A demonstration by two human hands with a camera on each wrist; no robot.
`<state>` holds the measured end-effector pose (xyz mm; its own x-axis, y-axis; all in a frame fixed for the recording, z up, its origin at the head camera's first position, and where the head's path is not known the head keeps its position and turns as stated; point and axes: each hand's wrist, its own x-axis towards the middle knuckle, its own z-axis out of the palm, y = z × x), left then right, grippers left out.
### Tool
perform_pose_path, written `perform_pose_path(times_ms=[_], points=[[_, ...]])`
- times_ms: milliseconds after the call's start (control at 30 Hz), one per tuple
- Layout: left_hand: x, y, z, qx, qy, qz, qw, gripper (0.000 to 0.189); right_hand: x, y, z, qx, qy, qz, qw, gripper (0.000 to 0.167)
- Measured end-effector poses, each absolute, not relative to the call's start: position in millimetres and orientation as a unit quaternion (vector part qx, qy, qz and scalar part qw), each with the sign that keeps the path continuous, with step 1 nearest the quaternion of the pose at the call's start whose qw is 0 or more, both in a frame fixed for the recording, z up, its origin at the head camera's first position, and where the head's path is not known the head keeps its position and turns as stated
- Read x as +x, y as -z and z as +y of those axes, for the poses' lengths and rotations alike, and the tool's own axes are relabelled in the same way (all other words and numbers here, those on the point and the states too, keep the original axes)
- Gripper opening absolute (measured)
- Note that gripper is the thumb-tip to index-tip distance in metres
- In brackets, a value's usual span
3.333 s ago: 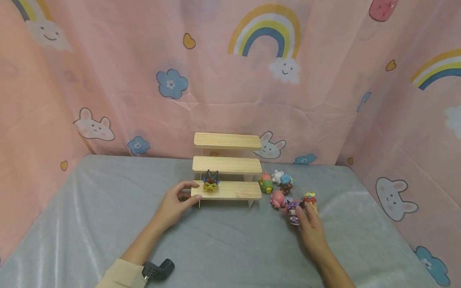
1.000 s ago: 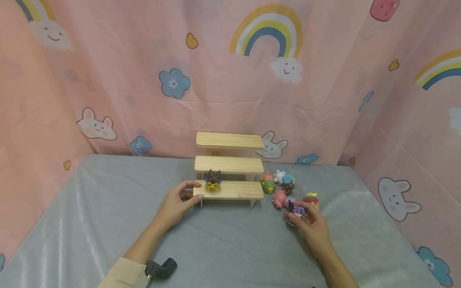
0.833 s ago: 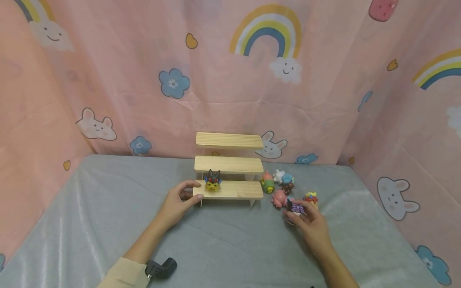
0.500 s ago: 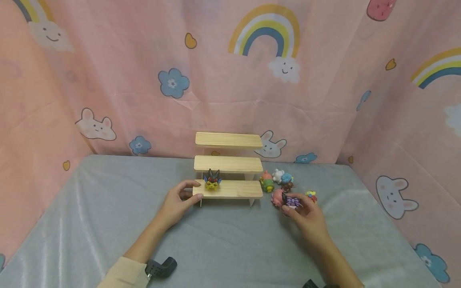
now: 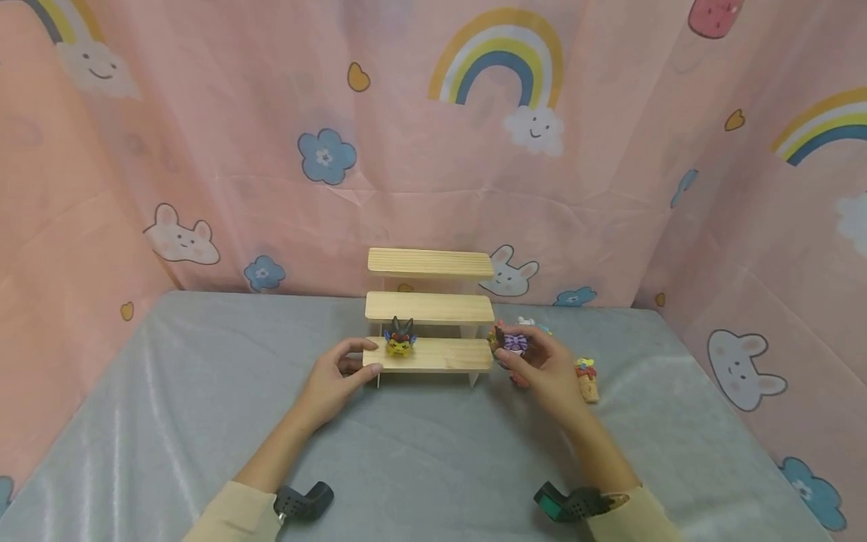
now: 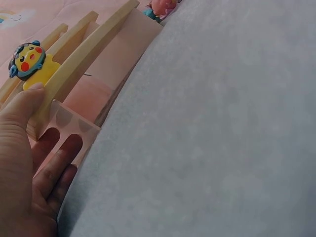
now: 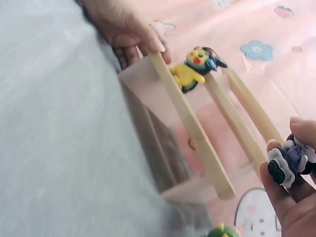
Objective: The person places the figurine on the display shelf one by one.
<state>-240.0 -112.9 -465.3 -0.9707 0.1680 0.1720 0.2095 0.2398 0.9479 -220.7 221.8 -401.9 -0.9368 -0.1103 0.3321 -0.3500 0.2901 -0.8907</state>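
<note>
A three-tier wooden display stand [image 5: 440, 355] with see-through side supports stands on the grey cloth. My left hand [image 5: 333, 385] grips the left end of its lowest shelf, thumb on top and fingers below by the side support. On that shelf, near the thumb, stands a yellow figurine [image 5: 400, 340] in a black eared hood, its face and red cheeks visible in the left wrist view. My right hand [image 5: 552, 376] pinches a small black-and-white figurine [image 7: 289, 163] with a purple bow, held off the cloth just right of the lowest shelf's right end.
Behind and below my right hand, several figurines are partly hidden, among them a pink one [image 5: 519, 379] and a white one [image 5: 525, 321]. A figurine with a tan base and red-and-yellow top [image 5: 587, 380] stands farther right. A pink printed curtain [image 5: 420, 188] hangs behind the table.
My right hand has picked up the purple-bowed figurine, turned it and carried it left and away from me towards the stand. My left hand keeps its grip on the shelf.
</note>
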Motion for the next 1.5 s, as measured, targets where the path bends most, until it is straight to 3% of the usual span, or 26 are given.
perform_pose_path(times_ms=[333, 900, 1267, 1500], points=[[-243, 469, -111, -0.127, 0.603, -0.788, 0.016, 0.035, -243, 411, 180, 0.238, -0.614, -0.746, 0.101, 0.031], [-241, 466, -109, -0.120, 0.606, -0.787, 0.013, 0.036, -247, 423, 162, 0.212, -0.587, -0.771, 0.128, 0.032], [-240, 467, -113, -0.124, 0.605, -0.786, 0.017, 0.035, -247, 418, 167, 0.221, -0.547, -0.802, 0.096, 0.039], [-240, 467, -113, -0.119, 0.606, -0.786, 0.017, 0.035, -245, 405, 177, 0.218, -0.462, -0.851, 0.119, 0.046]])
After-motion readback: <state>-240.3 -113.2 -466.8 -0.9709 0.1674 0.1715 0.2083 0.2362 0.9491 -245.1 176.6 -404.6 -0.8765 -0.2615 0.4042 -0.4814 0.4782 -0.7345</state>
